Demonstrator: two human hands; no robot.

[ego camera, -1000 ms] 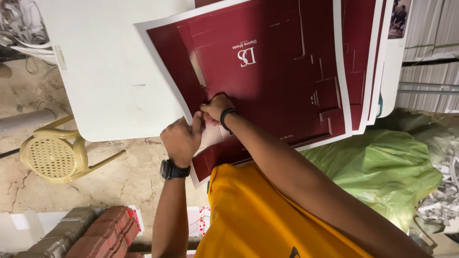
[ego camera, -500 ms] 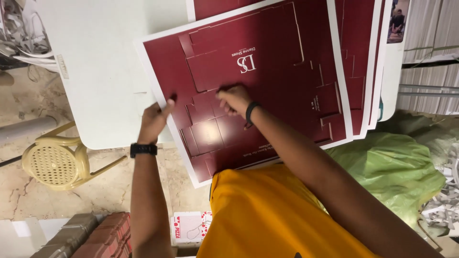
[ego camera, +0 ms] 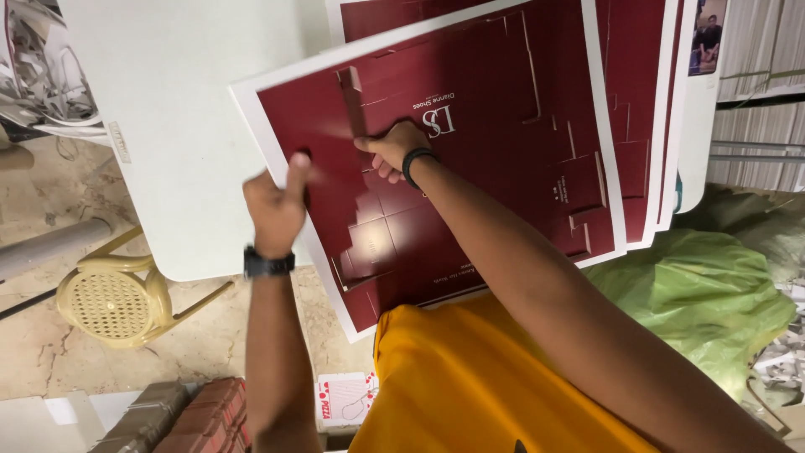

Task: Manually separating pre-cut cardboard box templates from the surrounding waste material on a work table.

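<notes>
A large dark red printed cardboard sheet with a white border and die-cut box outlines point(ego camera: 470, 151) lies tilted across the centre of the frame, topmost on a stack of similar maroon sheets point(ego camera: 646, 126) at the upper right, all resting on a white plastic table point(ego camera: 184, 126) that fills the upper left. The left hand point(ego camera: 277, 201), wearing a black wristwatch, pinches the sheet's left white margin between thumb and curled fingers. The right hand point(ego camera: 394, 151), with a black wristband, presses down on the printed face near mid-sheet, fingers bent; whether it grasps a cut flap cannot be told. Compared with half a second earlier, the sheet has swung further off the stack and the left hand has closed on its edge, suggesting the sheet is being separated and repositioned. A yellow plastic stool point(ego camera: 109, 298) stands at lower left; a green plastic bag point(ego camera: 704, 294) lies at right.
</notes>
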